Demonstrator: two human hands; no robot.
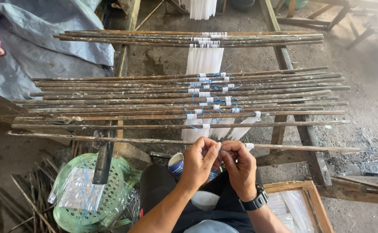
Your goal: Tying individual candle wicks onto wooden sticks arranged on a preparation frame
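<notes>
My left hand and my right hand meet close together just below the nearest wooden stick, fingertips pinched on a thin white strand tied at that stick. A black watch sits on my right wrist. Many long dark sticks lie side by side across a wooden frame. Bundles of white candles hang from them by white wicks and blue thread. What the fingers pinch is mostly hidden.
A green plastic basket with clear plastic bags and blue thread stands at lower left. A wooden box with clear bags is at lower right. A grey tarp lies at upper left; loose sticks litter the floor.
</notes>
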